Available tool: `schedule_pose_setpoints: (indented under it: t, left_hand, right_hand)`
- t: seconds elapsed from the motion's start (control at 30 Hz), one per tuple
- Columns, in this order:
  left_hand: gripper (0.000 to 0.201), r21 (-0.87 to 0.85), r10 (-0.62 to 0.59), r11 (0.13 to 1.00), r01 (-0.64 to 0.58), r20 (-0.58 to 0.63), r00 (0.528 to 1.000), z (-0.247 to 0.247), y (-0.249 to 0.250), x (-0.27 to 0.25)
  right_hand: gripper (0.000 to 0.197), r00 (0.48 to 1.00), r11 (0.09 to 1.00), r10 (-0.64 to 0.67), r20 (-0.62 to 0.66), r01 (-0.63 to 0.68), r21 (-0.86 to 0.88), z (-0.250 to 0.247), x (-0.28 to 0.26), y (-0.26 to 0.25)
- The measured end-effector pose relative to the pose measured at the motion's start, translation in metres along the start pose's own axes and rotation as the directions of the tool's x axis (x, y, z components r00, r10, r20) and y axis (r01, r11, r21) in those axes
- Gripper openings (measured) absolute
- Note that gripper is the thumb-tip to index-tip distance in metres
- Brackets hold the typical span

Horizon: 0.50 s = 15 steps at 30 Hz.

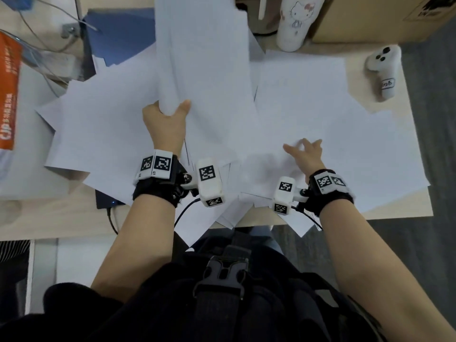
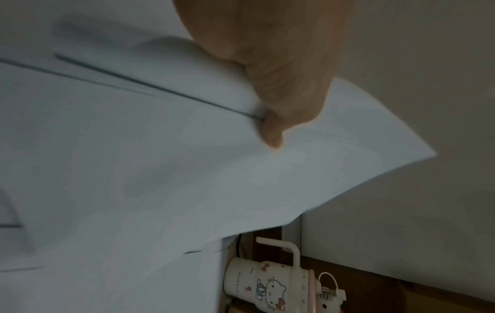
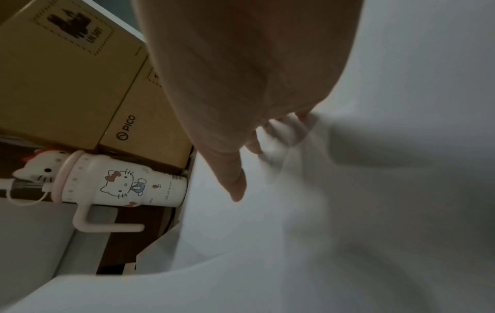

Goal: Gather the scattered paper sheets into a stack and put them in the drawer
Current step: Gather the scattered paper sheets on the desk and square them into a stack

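Note:
White paper sheets (image 1: 308, 112) lie scattered and overlapping over the wooden desk (image 1: 399, 211). My left hand (image 1: 167, 114) grips the near end of a bent bundle of sheets (image 1: 197, 50) that rises off the desk toward the back; in the left wrist view its thumb (image 2: 275, 127) pinches the held sheets (image 2: 160, 169). My right hand (image 1: 304, 150) lies with spread fingers on the loose sheets at centre right; the right wrist view shows its fingers (image 3: 235, 186) touching the paper (image 3: 348, 211), blurred. No drawer is in view.
A white cartoon-cat tumbler (image 1: 293, 21) and a cardboard box (image 1: 382, 18) stand at the back of the desk. A white controller (image 1: 383, 70) lies at the right edge. A blue folder (image 1: 121, 38), cables and an orange bag (image 1: 8, 90) sit at left.

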<state>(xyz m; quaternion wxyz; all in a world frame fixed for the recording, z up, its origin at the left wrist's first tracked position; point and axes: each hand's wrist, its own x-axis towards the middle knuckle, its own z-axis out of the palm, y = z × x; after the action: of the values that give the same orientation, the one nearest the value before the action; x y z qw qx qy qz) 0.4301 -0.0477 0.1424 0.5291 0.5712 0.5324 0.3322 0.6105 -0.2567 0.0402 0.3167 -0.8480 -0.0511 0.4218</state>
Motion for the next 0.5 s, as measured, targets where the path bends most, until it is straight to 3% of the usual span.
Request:
schedule_pose_setpoints:
  t: [0.1,0.2,0.3,0.4,0.5]
  left_hand:
    - [0.036,-0.070,0.040,0.996,-0.049,-0.130,0.991,-0.005,0.002,0.003]
    - [0.042,-0.157,0.039,0.986,-0.062,-0.148,0.988,-0.010,0.011,0.004]
    - [0.043,-0.199,0.018,0.979,-0.032,-0.070,0.997,-0.012,0.026,-0.001]
    - [0.040,-0.213,-0.013,0.977,0.017,0.021,1.000,-0.016,0.041,-0.001]
    - [0.067,-0.167,0.013,0.986,0.021,0.202,0.979,-0.020,0.050,0.002]
  right_hand:
    - [0.065,0.998,0.999,-0.014,-0.069,0.016,0.036,0.006,-0.001,0.000]
    - [0.062,0.992,0.997,-0.032,-0.122,0.041,0.066,0.008,-0.006,-0.006]
    - [0.063,0.985,0.946,-0.040,-0.171,0.092,0.310,0.007,-0.021,-0.022]
    - [0.066,0.974,0.860,-0.165,-0.154,0.218,0.461,0.004,-0.039,-0.050]
    - [0.076,0.942,0.803,-0.309,-0.128,0.331,0.496,-0.005,-0.049,-0.083]
